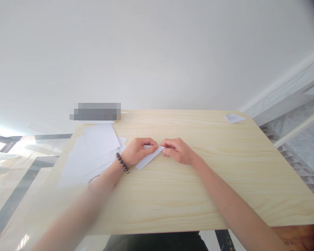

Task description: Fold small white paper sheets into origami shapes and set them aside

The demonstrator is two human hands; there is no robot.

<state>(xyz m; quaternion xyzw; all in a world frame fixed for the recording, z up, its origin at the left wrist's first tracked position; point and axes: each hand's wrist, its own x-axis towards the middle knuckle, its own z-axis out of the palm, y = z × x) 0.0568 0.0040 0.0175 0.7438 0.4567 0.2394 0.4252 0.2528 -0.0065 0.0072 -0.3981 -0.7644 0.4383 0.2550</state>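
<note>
- Backing the far side of the scene: a pale wall [157, 52].
- Supporting surface: a light wood-grain table [157, 205], set against the wall.
- Loose stock: white sheets [101, 139], overlapping at the left of the table, beside the left wrist.
- Far left: an object masked by pixelation [96, 112], just beyond the sheets; its identity cannot be told.
- Left grip [138, 150]: closed on the folded paper, thumb on the near face, fingers curled behind.
- Right grip [178, 150]: thumb and fingertips drawn together at the far right tip of the folded paper, apparently pinching it; exact contact is hidden.
- Folded paper [148, 159]: a narrow white strip at mid-table, between the grips, slanting from near left to far right.
- Handling, by judgement: very light, flexible across the face, stiffer along the folded edge; smooth enough to slide under loose fingers; easily creased or torn at the tip. Take hold between thumb and forefinger, close to the fold, with light pressure.
- Far right: a small folded piece [234, 118] of white paper near the table corner.
- Left wrist: a dark beaded bracelet [122, 162].
</note>
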